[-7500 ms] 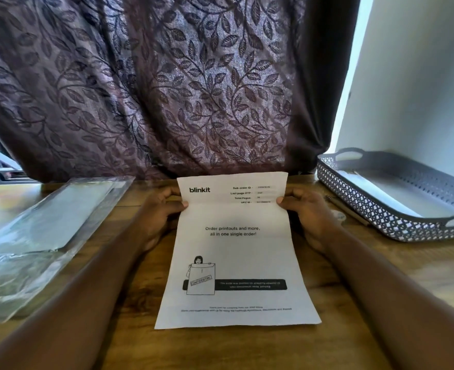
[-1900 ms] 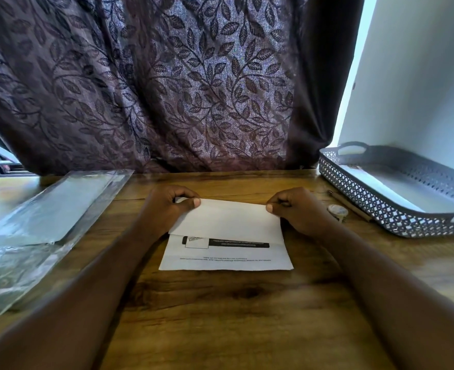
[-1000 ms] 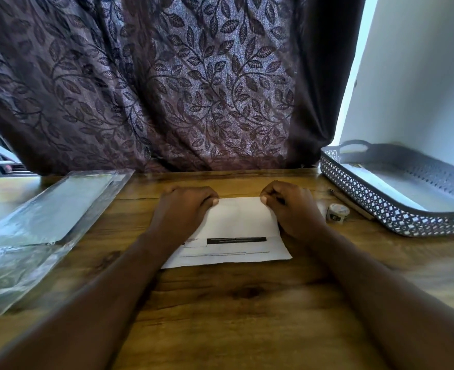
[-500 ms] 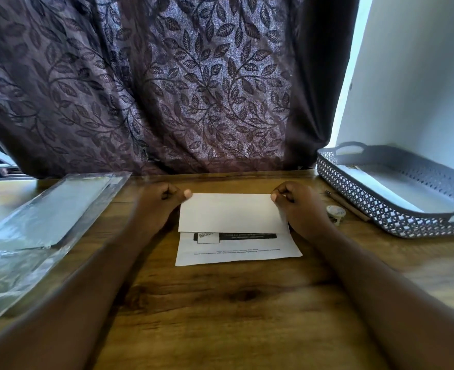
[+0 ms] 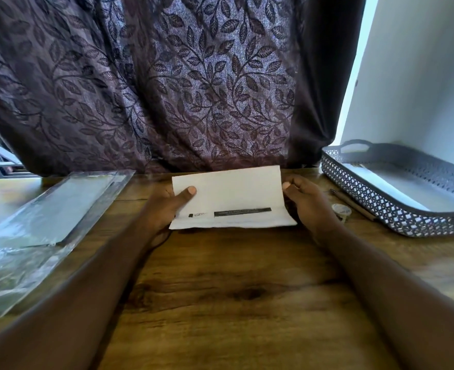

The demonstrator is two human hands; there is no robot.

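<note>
Now the folded paper (image 5: 233, 190) is lifted off the counter (image 5: 233, 289), the left hand (image 5: 164, 209) pinching one side and the right hand (image 5: 308, 206) seemingly the other, so the creasing looks finished.

The person is showing two bare forearms, uncovered from the wrists back to where the view is cutting them off on the near side of the folded paper (image 5: 228, 193). The left hand (image 5: 167, 206), at the paper's left end, is showing a short, rounded thumbnail. The right hand (image 5: 306, 204), at the paper's right end, is showing another, trimmed just as short.
</note>
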